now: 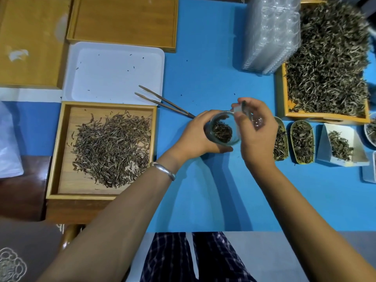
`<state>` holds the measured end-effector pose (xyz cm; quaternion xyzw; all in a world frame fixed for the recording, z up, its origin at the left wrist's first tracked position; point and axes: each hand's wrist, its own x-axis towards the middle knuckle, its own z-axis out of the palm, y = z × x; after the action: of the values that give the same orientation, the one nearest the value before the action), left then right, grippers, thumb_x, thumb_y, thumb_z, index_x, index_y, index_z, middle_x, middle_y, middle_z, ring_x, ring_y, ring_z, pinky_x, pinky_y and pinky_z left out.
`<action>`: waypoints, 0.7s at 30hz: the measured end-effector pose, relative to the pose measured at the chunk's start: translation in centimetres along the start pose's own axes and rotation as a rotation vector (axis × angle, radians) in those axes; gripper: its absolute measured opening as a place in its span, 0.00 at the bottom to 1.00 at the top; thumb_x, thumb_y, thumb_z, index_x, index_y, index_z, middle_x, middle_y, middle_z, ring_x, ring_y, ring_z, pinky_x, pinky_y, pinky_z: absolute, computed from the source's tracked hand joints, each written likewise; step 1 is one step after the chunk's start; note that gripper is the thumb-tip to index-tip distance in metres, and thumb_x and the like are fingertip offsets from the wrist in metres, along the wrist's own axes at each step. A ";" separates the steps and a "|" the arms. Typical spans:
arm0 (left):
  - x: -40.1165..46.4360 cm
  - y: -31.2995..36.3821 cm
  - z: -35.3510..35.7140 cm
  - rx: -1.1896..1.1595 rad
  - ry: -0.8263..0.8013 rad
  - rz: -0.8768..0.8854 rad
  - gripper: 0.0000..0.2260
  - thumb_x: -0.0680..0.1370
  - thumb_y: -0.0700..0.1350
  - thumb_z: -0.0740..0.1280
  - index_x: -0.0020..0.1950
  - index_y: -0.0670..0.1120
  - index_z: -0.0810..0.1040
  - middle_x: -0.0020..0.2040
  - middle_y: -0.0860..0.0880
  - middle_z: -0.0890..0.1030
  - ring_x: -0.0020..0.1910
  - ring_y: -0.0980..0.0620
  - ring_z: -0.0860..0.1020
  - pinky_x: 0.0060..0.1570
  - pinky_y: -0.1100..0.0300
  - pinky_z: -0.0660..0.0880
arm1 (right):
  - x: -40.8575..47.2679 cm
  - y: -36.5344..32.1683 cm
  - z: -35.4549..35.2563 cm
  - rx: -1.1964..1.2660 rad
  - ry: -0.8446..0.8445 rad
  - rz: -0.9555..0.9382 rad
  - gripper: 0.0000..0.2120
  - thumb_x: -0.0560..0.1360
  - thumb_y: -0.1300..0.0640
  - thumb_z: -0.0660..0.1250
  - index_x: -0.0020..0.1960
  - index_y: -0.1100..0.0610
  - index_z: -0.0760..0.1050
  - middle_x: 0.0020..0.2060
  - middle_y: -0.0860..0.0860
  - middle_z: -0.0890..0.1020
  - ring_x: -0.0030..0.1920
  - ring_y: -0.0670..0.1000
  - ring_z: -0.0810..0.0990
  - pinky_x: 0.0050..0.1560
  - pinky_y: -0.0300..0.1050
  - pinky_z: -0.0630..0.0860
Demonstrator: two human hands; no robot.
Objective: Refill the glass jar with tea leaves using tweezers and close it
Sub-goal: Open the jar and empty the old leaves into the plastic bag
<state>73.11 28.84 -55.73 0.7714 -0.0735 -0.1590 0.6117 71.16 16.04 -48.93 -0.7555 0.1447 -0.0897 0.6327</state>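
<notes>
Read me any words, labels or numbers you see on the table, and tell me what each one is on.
No text here can be read.
White paper scoop of tea leaves: faint dark marks on its front edge, too small and blurred to read.
Grey cloth at lower left: a white embroidered ornament, not lettering.
Clear glass jar: no label visible.

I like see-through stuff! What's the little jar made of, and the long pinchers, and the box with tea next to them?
The jar looks like clear glass: the tea inside shows through its shiny wall. The tweezers look like dark wood or bamboo, matte brown, though metal can't be ruled out. The tray looks like pale wood, with visible grain.
</notes>
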 end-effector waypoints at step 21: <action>-0.4 -0.2 0.4 -0.066 -0.016 -0.071 0.35 0.60 0.46 0.83 0.65 0.45 0.75 0.62 0.49 0.79 0.64 0.53 0.76 0.66 0.49 0.73 | -5.6 8.6 -4.6 -0.214 0.044 0.308 0.14 0.82 0.60 0.53 0.57 0.60 0.77 0.51 0.52 0.81 0.52 0.49 0.78 0.52 0.41 0.74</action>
<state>72.60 28.62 -55.98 0.7515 -0.0458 -0.1892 0.6303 63.52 12.23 -56.23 -0.7852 0.2811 0.0073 0.5518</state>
